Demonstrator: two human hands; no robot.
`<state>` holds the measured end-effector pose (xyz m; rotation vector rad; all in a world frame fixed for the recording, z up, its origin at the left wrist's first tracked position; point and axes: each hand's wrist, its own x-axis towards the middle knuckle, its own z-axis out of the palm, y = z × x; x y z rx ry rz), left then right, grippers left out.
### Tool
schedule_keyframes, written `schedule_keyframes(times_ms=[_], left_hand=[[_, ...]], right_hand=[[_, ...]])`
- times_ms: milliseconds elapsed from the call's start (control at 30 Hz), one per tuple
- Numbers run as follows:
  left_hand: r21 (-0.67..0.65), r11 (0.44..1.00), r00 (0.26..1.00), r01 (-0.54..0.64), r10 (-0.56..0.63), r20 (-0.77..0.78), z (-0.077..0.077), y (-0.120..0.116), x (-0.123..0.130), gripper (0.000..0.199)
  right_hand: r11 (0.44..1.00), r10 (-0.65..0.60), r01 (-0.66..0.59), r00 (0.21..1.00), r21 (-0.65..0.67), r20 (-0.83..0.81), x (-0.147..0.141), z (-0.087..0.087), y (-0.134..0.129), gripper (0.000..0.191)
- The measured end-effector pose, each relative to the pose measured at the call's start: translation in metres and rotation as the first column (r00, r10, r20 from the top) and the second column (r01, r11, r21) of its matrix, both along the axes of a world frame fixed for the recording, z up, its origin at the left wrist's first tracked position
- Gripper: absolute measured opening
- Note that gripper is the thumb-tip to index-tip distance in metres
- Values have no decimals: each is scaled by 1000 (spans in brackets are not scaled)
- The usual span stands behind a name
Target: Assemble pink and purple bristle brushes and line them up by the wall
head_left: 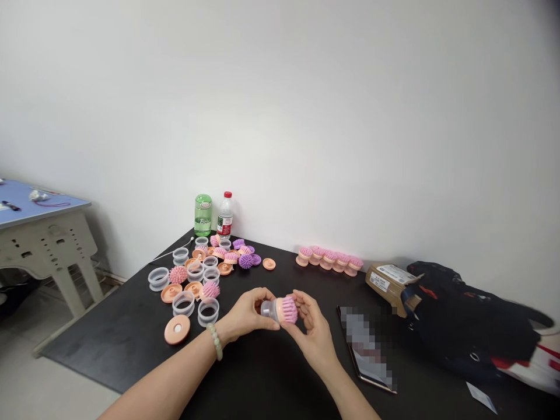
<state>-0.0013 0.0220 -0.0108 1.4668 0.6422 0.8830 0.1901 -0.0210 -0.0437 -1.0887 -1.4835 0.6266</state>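
Above the front of the black table, my left hand (245, 315) grips a translucent plastic ring (269, 310) between thumb and fingers. A bristle brush head (287, 310), pink with a peach base, sits against the ring's right side. My right hand (311, 326) has its thumb and fingers around the brush head's bristle end. Left of my hands lie loose translucent rings (208, 312), peach discs (177, 330), and pink and purple bristle heads (245, 261). Whether the ring and brush head are locked together, I cannot tell.
Several pink brushes (329, 260) stand in a row near the wall. A green bottle (203, 216) and a red-capped water bottle (225, 217) are at the back left. Rightward are a phone (366, 350), a cardboard box (389, 286), a black bag (472, 326) and a white card (481, 398).
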Motion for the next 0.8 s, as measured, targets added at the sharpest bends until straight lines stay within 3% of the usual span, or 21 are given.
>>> schedule_keyframes(times_ms=[333, 800], left_hand=[[-75, 994, 995, 75, -69, 76, 5, -3, -2, 44], [-216, 969, 989, 123, -103, 103, -1, 0, -3, 45]], right_hand=[[998, 54, -54, 998, 19, -16, 2, 6, -2, 59], [979, 199, -199, 980, 44, 0, 5, 10, -6, 61]])
